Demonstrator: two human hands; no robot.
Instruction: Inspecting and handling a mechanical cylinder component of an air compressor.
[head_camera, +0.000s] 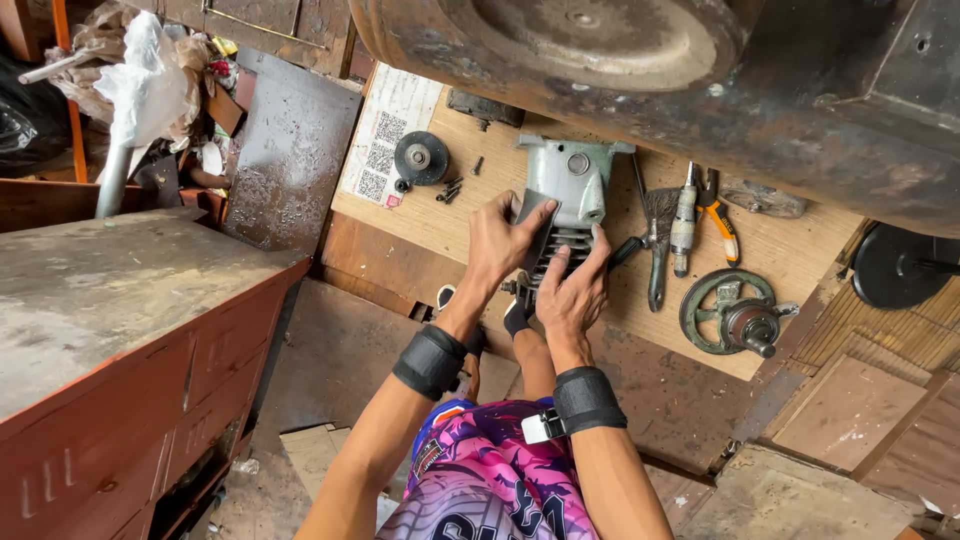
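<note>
Both hands, the left hand (505, 240) and right hand (575, 290), pressed their grip around the finned grey motor housing (567, 195), steadying it on the wooden board (790, 255), pliers (718, 215) at three o'clock.

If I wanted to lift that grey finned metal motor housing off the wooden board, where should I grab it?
Probably by its ribbed lower body, one palm on each flank, as the left hand and right hand do. The grey finned metal motor housing lies lengthwise on the wooden board; its fins give purchase, its wide top flange looks awkward.
</note>
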